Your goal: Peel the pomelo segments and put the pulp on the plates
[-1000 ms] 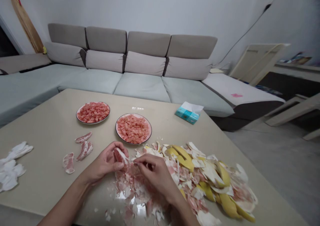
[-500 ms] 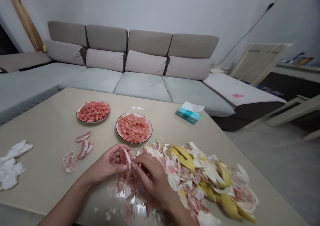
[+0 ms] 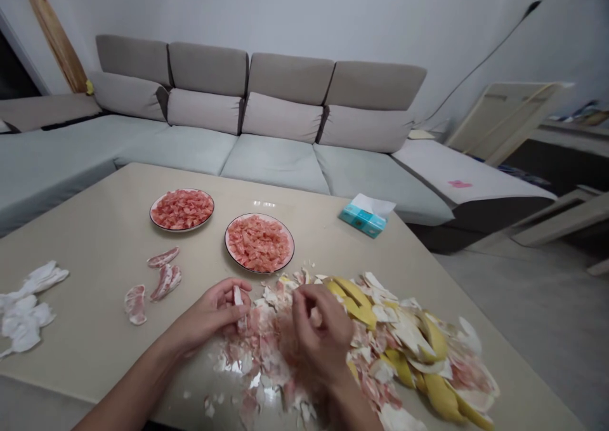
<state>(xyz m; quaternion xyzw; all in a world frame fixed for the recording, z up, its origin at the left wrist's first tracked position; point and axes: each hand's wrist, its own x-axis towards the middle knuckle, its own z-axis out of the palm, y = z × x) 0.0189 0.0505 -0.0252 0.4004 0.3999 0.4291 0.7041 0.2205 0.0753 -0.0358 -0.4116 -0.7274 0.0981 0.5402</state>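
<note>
At the bottom middle, the right hand, curled round I can't tell what, has left the fruit piece; the left hand pinches it, so peeling seems not done

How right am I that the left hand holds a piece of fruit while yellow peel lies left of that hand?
Not quite: in the head view the yellow peel lies right of the left hand, which does hold a piece of fruit.
</note>
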